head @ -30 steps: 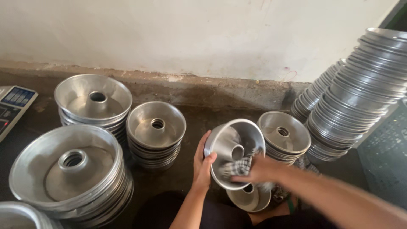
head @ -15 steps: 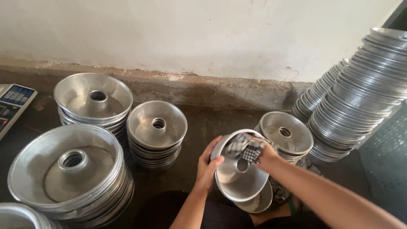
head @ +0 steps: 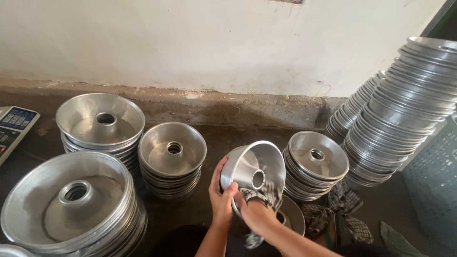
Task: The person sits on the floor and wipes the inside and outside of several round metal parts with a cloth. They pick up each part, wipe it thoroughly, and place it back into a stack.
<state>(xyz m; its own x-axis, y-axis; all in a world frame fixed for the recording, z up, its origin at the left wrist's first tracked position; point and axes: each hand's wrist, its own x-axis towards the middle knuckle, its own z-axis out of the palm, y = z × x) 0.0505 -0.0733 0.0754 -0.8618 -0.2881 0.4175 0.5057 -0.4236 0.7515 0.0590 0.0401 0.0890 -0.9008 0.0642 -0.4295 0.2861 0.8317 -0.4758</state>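
A shiny metal ring-shaped cake pan [head: 247, 169] with a centre tube is tilted on its side at the lower middle. My left hand [head: 222, 199] grips its left rim from outside. My right hand [head: 257, 212] presses a black-and-white checked cloth [head: 259, 195] into the lower inside of the pan. Below the hands lies another small pan [head: 291, 216], partly hidden by my right forearm.
Stacks of like pans stand around: a large one [head: 71, 204] at lower left, one [head: 101, 123] behind it, a small stack [head: 172, 157] at centre, another [head: 316, 162] to the right. Leaning stacks [head: 404, 114] fill the right. A scale [head: 14, 126] sits at far left. More checked cloth [head: 342, 214] lies at lower right.
The pan has been turned in my hands, its opening now facing up and right. My right hand with the cloth has moved from the upper rim to the pan's lower inside.
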